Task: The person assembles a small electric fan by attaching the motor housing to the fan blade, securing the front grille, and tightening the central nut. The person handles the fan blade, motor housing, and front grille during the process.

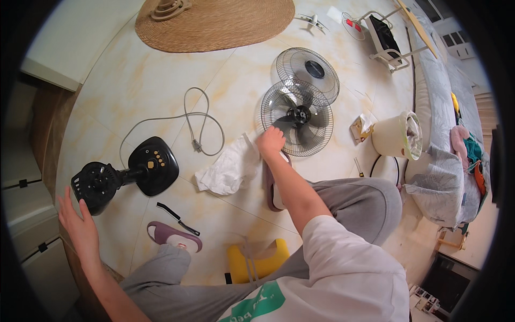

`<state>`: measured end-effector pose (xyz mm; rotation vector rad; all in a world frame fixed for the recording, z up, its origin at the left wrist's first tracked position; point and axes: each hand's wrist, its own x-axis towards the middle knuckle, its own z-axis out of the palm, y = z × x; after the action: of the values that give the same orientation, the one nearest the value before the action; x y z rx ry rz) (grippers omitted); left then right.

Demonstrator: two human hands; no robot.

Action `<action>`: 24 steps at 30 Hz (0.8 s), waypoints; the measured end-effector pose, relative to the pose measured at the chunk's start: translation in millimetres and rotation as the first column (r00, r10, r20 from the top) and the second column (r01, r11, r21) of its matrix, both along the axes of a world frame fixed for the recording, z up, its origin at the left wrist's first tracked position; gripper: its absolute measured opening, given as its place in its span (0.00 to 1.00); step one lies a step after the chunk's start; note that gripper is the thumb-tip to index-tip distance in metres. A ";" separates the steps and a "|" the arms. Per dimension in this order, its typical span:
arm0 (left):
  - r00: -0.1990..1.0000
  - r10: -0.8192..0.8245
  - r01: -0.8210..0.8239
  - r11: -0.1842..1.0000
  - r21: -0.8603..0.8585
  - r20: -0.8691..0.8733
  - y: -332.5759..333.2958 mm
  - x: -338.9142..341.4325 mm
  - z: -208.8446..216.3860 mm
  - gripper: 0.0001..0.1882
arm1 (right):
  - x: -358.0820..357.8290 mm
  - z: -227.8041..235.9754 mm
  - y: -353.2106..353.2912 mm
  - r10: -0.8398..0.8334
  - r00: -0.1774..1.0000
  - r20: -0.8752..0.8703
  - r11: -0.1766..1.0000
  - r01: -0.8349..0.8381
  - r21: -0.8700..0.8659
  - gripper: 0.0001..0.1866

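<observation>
- Wire of the rear fan guard (296, 118) meets our right hand (271, 141) at its lower-left rim; the fingers curl onto it, though we cannot tell how firmly they grip.
- Inside this guard sit the dark blades, lying flat on the floor ahead of us.
- A white cloth (228, 169) lies just left of that hand.
- Our left hand (79, 225) is spread open, holding nothing, nearest the black fan motor (96, 184) and base (153, 165).
- The front grille (308, 70) lies beyond, overlapping the guard.

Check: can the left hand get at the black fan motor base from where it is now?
Probably yes. The left hand is open, just beside the black fan motor base lying on the floor tiles, with nothing between them. The right hand is at the fan grille.
</observation>
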<state>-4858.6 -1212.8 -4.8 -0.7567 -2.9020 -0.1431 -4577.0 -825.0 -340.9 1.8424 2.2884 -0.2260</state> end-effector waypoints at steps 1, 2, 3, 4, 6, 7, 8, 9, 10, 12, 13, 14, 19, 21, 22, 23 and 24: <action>0.999 -0.037 0.038 0.999 0.037 -0.016 4.0 2.2 2.0 0.23 | 16.9 -2.8 5.8 0.108 0.994 0.009 0.994 -0.107 -0.033 0.16; 0.997 -0.069 0.072 0.994 0.082 -0.032 8.1 4.8 4.8 0.22 | 30.2 -2.4 8.1 0.211 0.977 0.021 0.976 -0.209 -0.057 0.14; 0.993 -0.111 0.115 0.988 0.100 -0.043 12.5 8.3 7.7 0.22 | 38.3 1.1 8.5 0.303 0.952 0.050 0.951 -0.299 -0.076 0.12; 0.988 -0.147 0.153 0.980 0.128 -0.054 17.0 12.5 10.4 0.22 | 42.0 6.7 8.7 0.339 0.940 -0.047 0.940 -0.340 -0.028 0.10; 0.980 -0.193 0.199 0.962 0.185 -0.047 25.6 24.4 14.4 0.21 | 44.6 22.1 9.2 0.383 0.905 -0.183 0.923 -0.378 0.063 0.08; 0.978 -0.206 0.207 0.955 0.214 -0.030 29.1 31.4 15.9 0.21 | 44.5 31.3 10.4 0.412 0.882 -0.229 0.911 -0.395 0.120 0.07; 0.971 -0.238 0.235 0.938 0.255 -0.021 32.0 38.4 17.6 0.21 | 44.1 42.2 12.7 0.430 0.863 -0.266 0.902 -0.402 0.156 0.06; 0.968 -0.252 0.247 0.936 0.250 -0.013 34.3 44.9 18.7 0.21 | 43.0 54.4 15.6 0.436 0.849 -0.299 0.899 -0.397 0.182 0.05; 0.970 -0.241 0.222 0.934 0.279 0.037 35.8 50.1 20.6 0.21 | 42.3 68.9 17.9 0.445 0.835 -0.325 0.895 -0.402 0.193 0.05; 0.959 -0.258 0.200 0.912 0.357 0.121 36.8 57.2 23.8 0.21 | 39.2 104.4 22.6 0.438 0.819 -0.369 0.899 -0.394 0.192 0.05; 0.955 -0.257 0.184 0.903 0.388 0.145 36.4 58.6 25.8 0.21 | 38.9 125.6 26.6 0.454 0.809 -0.373 0.891 -0.414 0.186 0.06; 0.953 -0.271 0.201 0.897 0.393 0.132 35.6 59.2 27.0 0.21 | 37.0 146.4 30.7 0.439 0.805 -0.399 0.898 -0.393 0.196 0.07; 0.954 -0.284 0.216 0.875 0.433 0.098 28.4 59.3 26.7 0.21 | 39.5 226.3 78.4 0.066 0.621 -0.781 0.955 -0.267 -0.132 0.13; 0.952 -0.290 0.215 0.857 0.469 0.093 25.8 60.4 23.1 0.22 | 48.2 236.1 97.9 -0.167 0.471 -0.866 0.887 -0.312 -0.341 0.13; 0.952 -0.294 0.225 0.856 0.464 0.080 25.3 60.6 20.5 0.22 | 52.1 236.3 105.0 -0.301 0.467 -0.831 0.845 -0.272 -0.459 0.11; 0.952 -0.297 0.232 0.862 0.450 0.078 23.7 61.6 18.0 0.22 | 56.2 234.3 109.3 -0.405 0.402 -0.821 0.792 -0.294 -0.535 0.10; 0.949 -0.297 0.217 0.860 0.462 0.109 22.7 62.1 14.8 0.23 | 58.7 231.3 111.2 -0.516 0.345 -0.784 0.748 -0.264 -0.608 0.10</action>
<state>-4796.5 -1190.2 10.0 -1.0788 -2.7319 -0.9148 -4518.3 -713.8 -109.6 1.5808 1.9305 -2.3927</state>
